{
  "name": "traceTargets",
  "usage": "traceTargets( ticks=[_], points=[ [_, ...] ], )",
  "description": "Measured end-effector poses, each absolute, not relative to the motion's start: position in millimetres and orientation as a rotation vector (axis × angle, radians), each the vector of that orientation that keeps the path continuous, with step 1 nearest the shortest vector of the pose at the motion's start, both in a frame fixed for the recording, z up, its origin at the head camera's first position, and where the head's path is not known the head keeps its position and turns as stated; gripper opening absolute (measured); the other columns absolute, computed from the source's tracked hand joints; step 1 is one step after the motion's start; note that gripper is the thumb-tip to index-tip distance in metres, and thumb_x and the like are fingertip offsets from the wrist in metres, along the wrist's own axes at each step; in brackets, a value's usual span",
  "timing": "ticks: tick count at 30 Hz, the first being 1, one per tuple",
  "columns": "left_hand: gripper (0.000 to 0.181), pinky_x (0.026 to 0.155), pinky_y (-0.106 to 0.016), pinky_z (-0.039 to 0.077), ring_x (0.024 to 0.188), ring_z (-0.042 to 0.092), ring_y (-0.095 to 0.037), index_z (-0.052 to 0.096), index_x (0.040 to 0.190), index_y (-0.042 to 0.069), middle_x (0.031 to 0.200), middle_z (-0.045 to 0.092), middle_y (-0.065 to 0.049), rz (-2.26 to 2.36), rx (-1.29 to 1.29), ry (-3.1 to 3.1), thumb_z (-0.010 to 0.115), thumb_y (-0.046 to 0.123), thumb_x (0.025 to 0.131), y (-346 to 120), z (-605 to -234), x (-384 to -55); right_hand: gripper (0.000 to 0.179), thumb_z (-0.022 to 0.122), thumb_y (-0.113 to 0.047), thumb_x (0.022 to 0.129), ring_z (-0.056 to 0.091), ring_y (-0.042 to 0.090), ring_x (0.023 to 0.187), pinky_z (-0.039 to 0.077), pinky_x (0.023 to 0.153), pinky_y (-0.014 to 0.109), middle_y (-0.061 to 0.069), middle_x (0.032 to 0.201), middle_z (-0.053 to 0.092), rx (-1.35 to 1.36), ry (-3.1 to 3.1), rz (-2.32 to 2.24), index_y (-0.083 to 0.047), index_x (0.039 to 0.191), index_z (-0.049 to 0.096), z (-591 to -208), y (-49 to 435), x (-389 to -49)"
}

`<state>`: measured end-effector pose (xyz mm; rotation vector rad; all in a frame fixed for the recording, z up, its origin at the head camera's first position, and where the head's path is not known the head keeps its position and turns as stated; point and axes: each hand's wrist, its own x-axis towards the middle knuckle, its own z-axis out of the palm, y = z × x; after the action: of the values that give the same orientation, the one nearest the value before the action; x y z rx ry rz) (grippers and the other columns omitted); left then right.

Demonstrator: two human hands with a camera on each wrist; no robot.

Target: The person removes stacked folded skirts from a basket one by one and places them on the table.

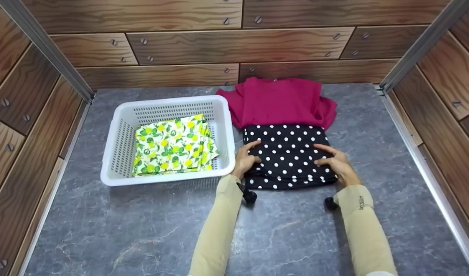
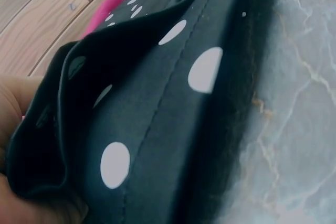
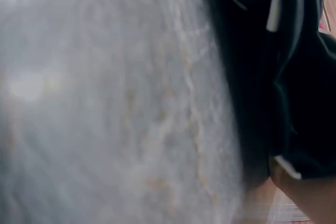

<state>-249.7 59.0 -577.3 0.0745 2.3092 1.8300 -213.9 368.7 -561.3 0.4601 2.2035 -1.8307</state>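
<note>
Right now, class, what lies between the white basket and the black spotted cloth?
The person's left hand, gripping the side of the black spotted cloth, plus a narrow strip of table; the head view shows this.

Black cloth (image 1: 286, 149) with white polka dots, magenta garment (image 1: 280, 101), white basket (image 1: 169, 179), yellow-and-green lemon-print cloth (image 1: 169, 145)

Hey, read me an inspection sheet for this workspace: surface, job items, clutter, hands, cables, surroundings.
Surface: grey marble-patterned table.
Job's things: folded black polka-dot cloth, lying between the hands.
Clutter: dark pink cloth just beyond it; white basket to the left, with folded lemon-print cloth inside.
Hands: left hand and right hand grip opposite sides of the polka-dot cloth.
Cables: nothing seen.
Surroundings: wood-patterned walls, metal corner posts.
</note>
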Motion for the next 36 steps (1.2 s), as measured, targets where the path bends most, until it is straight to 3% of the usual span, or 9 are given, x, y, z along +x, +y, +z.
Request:
traceTargets(
  ticks=[8, 13, 16, 21, 24, 28, 31, 34, 36],
  points=[
    [0.076, 0.104, -0.032, 0.043, 0.123, 0.053, -0.025, 0.061, 0.14, 0.007, 0.142, 0.057, -0.018, 1.825, -0.039, 2.347, 0.063, -0.017, 0.069, 63.9, -568.3, -242.0, 0.061, 0.072, 0.007, 0.083, 0.059, 0.004, 0.089, 0.055, 0.073, 0.02, 0.025, 0.155, 0.032, 0.366, 2.22, -1.888, -0.024, 0.136, 0.067, -560.6, 367.5, -208.7],
    [0.077, 0.1, -0.04, 0.048, 0.116, 0.057, -0.035, 0.053, 0.144, 0.007, 0.135, 0.057, -0.026, 1.521, -0.003, 2.699, 0.063, -0.016, 0.072, 70.5, -557.8, -235.6, 0.055, 0.072, 0.008, 0.082, 0.055, 0.005, 0.098, 0.051, 0.078, 0.016, 0.03, 0.146, 0.044, 0.257, 2.443, -1.746, 0.001, 0.136, 0.061, -553.3, 366.6, -206.5],
    [0.076, 0.106, -0.046, 0.043, 0.125, 0.05, -0.042, 0.051, 0.144, 0.008, 0.138, 0.049, -0.028, 1.242, 0.05, 2.923, 0.07, -0.011, 0.073, 73.4, -555.9, -231.0, 0.052, 0.075, 0.005, 0.081, 0.058, 0.018, 0.102, 0.047, 0.078, 0.016, 0.033, 0.131, 0.056, 0.172, 2.691, -1.49, 0.01, 0.131, 0.06, -546.5, 368.3, -204.5],
    [0.068, 0.111, -0.054, 0.035, 0.134, 0.038, -0.046, 0.057, 0.138, 0.008, 0.147, 0.037, -0.029, 0.909, 0.165, 3.108, 0.08, 0.0, 0.075, 78.2, -556.9, -221.8, 0.046, 0.077, 0.0, 0.083, 0.062, 0.044, 0.111, 0.05, 0.094, 0.037, 0.035, 0.123, 0.062, 0.093, 2.86, -1.201, 0.012, 0.125, 0.063, -540.3, 372.6, -199.5],
    [0.063, 0.11, -0.055, 0.034, 0.134, 0.037, -0.046, 0.059, 0.133, 0.008, 0.148, 0.036, -0.03, 0.75, 0.243, 3.201, 0.084, 0.009, 0.075, 80.7, -558.7, -220.1, 0.044, 0.075, -0.001, 0.085, 0.059, 0.049, 0.115, 0.045, 0.101, 0.055, 0.037, 0.124, 0.06, 0.058, 2.874, -1.143, 0.013, 0.124, 0.062, -535.2, 369.8, -200.1],
    [0.065, 0.109, -0.053, 0.038, 0.14, 0.035, -0.042, 0.054, 0.142, 0.01, 0.155, 0.032, -0.028, 0.543, 0.298, 3.142, 0.08, 0.019, 0.082, 84.4, -538.4, -218.6, 0.035, 0.072, 0.002, 0.085, 0.056, 0.051, 0.11, 0.04, 0.099, 0.062, 0.038, 0.118, 0.06, 0.024, 3.035, -1.138, 0.013, 0.117, 0.065, -520.9, 357.7, -207.3],
    [0.062, 0.1, -0.048, 0.05, 0.133, 0.049, -0.037, 0.047, 0.149, 0.011, 0.154, 0.04, -0.021, 0.556, 0.406, 2.969, 0.072, 0.024, 0.093, 85.8, -506.7, -216.5, 0.027, 0.072, 0.007, 0.082, 0.058, 0.047, 0.104, 0.043, 0.094, 0.053, 0.033, 0.111, 0.062, 0.004, 3.191, -1.268, 0.012, 0.108, 0.069, -507.1, 341.7, -217.3],
    [0.058, 0.085, -0.042, 0.057, 0.114, 0.064, -0.031, 0.044, 0.152, 0.013, 0.147, 0.052, -0.015, 0.702, 0.539, 2.844, 0.065, 0.025, 0.1, 82.9, -481.1, -217.4, 0.023, 0.073, 0.01, 0.08, 0.063, 0.038, 0.097, 0.047, 0.087, 0.029, 0.026, 0.105, 0.066, -0.056, 3.261, -1.412, 0.01, 0.103, 0.072, -493.4, 321.2, -228.7],
    [0.057, 0.082, -0.041, 0.058, 0.107, 0.067, -0.03, 0.042, 0.153, 0.015, 0.143, 0.057, -0.012, 0.779, 0.593, 2.824, 0.064, 0.024, 0.101, 76.7, -467.7, -219.8, 0.023, 0.074, 0.01, 0.08, 0.063, 0.033, 0.093, 0.045, 0.08, 0.016, 0.024, 0.102, 0.067, -0.122, 3.248, -1.484, 0.009, 0.103, 0.072, -485.0, 306.6, -235.7]
  ],
)
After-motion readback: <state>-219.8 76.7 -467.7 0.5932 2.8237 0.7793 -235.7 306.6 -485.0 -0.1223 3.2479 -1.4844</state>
